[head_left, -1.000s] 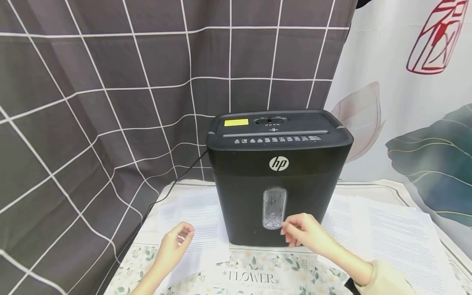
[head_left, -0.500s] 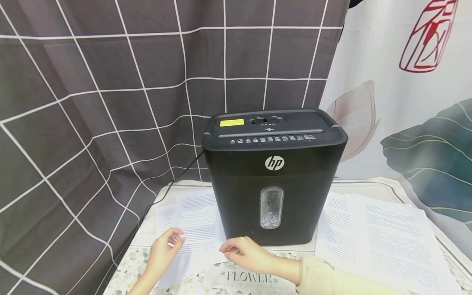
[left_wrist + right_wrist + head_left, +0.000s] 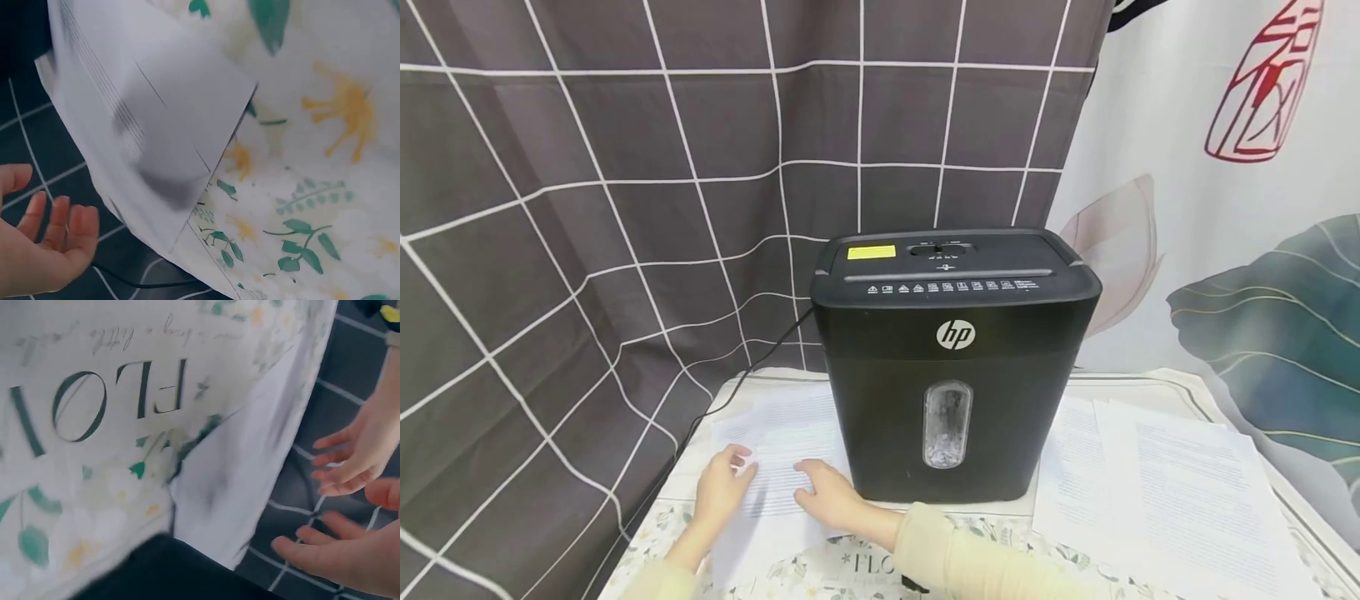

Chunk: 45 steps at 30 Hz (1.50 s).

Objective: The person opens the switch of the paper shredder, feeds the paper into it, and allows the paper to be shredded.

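Note:
Printed paper sheets [image 3: 775, 533] lie to the left of a black HP paper shredder [image 3: 887, 400]. My left hand [image 3: 718, 492] is over their left side, its fingers loosely bent and holding nothing. Opposite it, my right hand [image 3: 829, 497] hovers above or touches the right side of the sheets, its fingers spread; contact cannot be told. In the left wrist view the left hand [image 3: 50, 244] appears beside the paper [image 3: 156, 94], apart from it. The right wrist view has both the right hand [image 3: 350, 556] and the left hand [image 3: 359, 447] without anything held.
More printed sheets [image 3: 1210, 500] lie right of the shredder. A black power cord [image 3: 752, 367] runs behind it to the left. A dark grid-patterned curtain [image 3: 700, 125] hangs behind and to the left. A floral cloth [image 3: 797, 575] covers the table.
My right hand has moved left from in front of the shredder to the left-hand sheets, and its fingers have spread. My left hand has shifted slightly left, its fingers opening somewhat.

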Tool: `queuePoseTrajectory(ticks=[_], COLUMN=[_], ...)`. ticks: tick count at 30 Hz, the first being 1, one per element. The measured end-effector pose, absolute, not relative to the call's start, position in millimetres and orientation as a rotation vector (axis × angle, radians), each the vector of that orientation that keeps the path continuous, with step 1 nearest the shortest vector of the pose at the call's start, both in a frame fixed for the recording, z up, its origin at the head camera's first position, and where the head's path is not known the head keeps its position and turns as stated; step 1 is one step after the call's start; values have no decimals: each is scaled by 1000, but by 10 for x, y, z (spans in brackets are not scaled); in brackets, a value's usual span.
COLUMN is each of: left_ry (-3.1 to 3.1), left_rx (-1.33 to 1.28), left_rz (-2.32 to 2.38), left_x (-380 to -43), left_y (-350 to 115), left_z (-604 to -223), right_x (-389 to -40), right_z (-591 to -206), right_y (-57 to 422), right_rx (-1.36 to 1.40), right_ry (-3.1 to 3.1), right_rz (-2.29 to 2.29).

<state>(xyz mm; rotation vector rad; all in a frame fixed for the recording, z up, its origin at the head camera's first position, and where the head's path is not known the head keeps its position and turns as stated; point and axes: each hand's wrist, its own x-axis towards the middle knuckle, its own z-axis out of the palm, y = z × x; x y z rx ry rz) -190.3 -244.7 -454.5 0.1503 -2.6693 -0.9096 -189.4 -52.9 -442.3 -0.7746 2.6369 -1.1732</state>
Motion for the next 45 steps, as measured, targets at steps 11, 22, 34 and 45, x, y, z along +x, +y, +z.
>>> queuePoseTrajectory(ticks=[11,22,34,45], left_ry=[-3018,-3214,-3209,-3268], left_rx=[322,580,741,708], left_rz=[-878,-814,-811,-753], left_x=[-2183,-2225,-2173,-2190], left_y=[-2456,-2460,-2518,-2527], left_z=[-4562,-4536,-4538,-4518], right_x=[-2204,-2399,-2441,-2474], right_z=[-4618,-4700,-4743,-4764], right_y=[-763,-825,-818,-811], right_rx=[-513,-340,-216,-216], right_ry=[2790,2724,2564,2497], right_rz=[-977,-1030,-1245,-1309])
